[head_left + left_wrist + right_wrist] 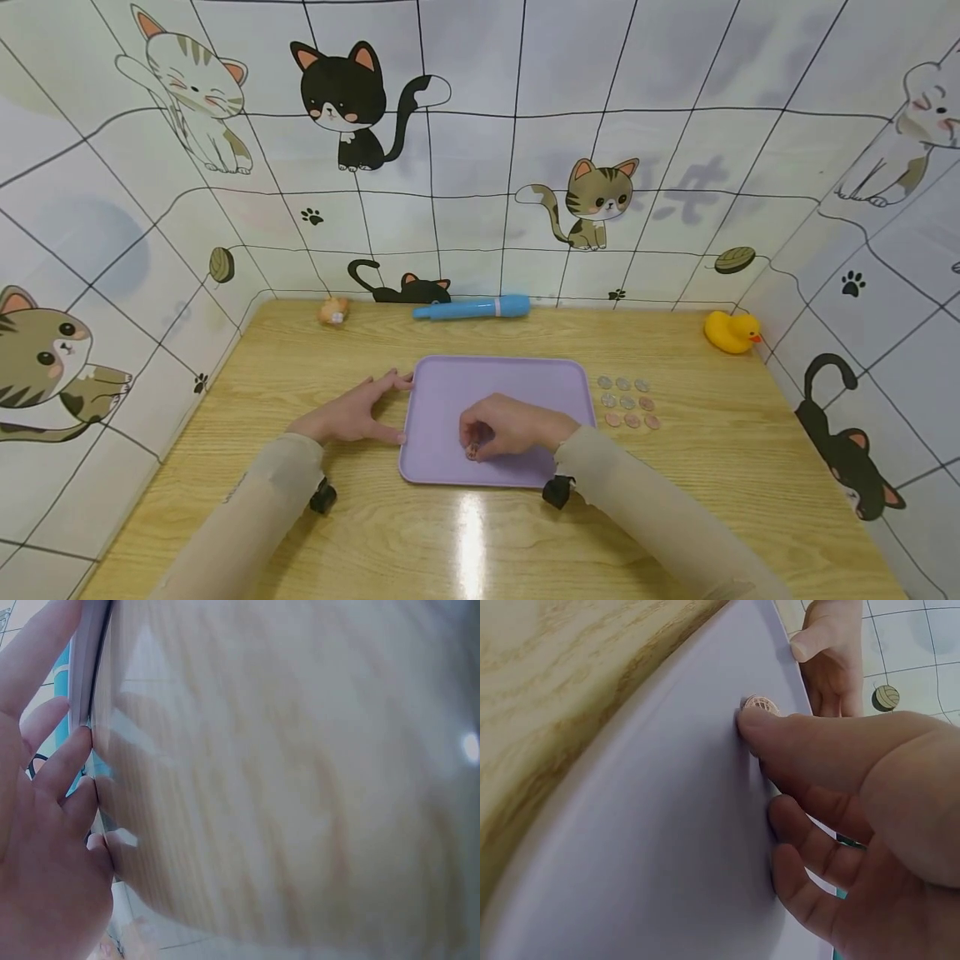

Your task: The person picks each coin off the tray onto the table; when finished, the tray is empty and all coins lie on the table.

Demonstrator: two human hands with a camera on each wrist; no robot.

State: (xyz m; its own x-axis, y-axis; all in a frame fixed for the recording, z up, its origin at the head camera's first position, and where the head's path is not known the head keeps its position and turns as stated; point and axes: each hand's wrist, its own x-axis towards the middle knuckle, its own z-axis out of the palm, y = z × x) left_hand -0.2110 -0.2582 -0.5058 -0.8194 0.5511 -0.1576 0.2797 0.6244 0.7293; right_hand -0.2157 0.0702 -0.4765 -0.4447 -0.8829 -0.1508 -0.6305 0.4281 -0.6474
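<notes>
A copper-coloured coin [763, 703] is pinched by my right hand [507, 427], close over the purple tray [444, 392]. In the right wrist view its thumb [780, 733] covers part of the coin, and the other fingers curl down near the tray's surface. My left hand [358, 412] lies at the tray's left edge, thumb and fingers spread, with the fingertips right at the rim. The left wrist view has those fingers [64, 761] stretched along the tray's side, low on the wooden table.
Right of the tray lie several silver and copper coins [627, 402] in rows. Along the back stand a blue pen-shaped object [472, 308], a small orange figure [333, 312] and a yellow rubber duck [732, 332]. Cat-printed walls [480, 167] enclose the wooden table [360, 533].
</notes>
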